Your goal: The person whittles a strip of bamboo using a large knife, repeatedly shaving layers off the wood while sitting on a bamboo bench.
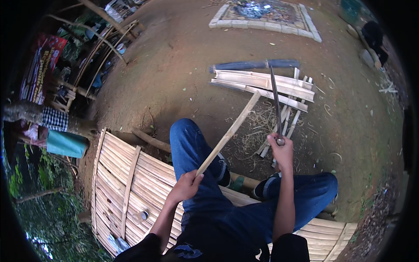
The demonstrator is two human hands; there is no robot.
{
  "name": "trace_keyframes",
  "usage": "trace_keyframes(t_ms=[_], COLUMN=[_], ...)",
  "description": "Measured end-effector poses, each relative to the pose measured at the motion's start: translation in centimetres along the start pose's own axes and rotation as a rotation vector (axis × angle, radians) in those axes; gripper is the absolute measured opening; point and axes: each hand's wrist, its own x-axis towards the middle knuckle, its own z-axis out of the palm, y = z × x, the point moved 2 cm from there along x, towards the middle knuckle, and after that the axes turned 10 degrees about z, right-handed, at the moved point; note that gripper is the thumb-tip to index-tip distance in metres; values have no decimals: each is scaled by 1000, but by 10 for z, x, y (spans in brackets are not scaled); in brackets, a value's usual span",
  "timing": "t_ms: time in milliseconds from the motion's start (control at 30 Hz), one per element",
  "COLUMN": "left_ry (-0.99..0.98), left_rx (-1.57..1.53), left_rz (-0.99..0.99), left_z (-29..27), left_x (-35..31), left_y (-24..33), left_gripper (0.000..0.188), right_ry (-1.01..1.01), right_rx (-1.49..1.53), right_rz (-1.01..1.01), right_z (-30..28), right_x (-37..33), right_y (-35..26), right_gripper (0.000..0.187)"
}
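Observation:
My left hand point(186, 185) is closed round the lower end of a long, pale bamboo strip point(231, 131), which slants up and away to the right above my knee. In my right hand point(281, 150) is the handle of a machete point(276, 102); its long, dark, narrow blade points up and away. Blade and strip are apart. Beyond them on the ground lie split bamboo halves point(266, 83), pale inner side up, and a dark bamboo piece point(257, 65). Thin bamboo strips point(290, 124) lie under the halves, beside a heap of curled shavings point(255, 126).
I sit on a bamboo-slat bench point(118, 183) with a small clear bottle point(142, 215) on it. A block-edged fire pit point(266, 24) with ash is at the far side. Left stand a bamboo rack point(102, 48), a tree trunk point(80, 124) and a green sheet point(66, 143).

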Motion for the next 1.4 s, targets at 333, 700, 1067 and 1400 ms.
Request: trace_keyframes(t_ms=[333,700,1067,1400], left_ry=[-143,-522,-274,-244], left_rx=[-120,-394,-733,-673], left_rz=[43,-152,175,114], left_z=[27,33,64,29], left_x=[0,6,84,69], left_y=[10,2,32,56], left_gripper=[24,28,33,32], right_ry=[-267,-403,-467,41], right_rx=[756,1018,725,13], right_rz=[219,408,245,-413], right_z=[41,40,46,7], right_x=[-23,-15,-38,-34], right_y=[-16,-4,-23,-35], right_gripper=[24,19,19,37])
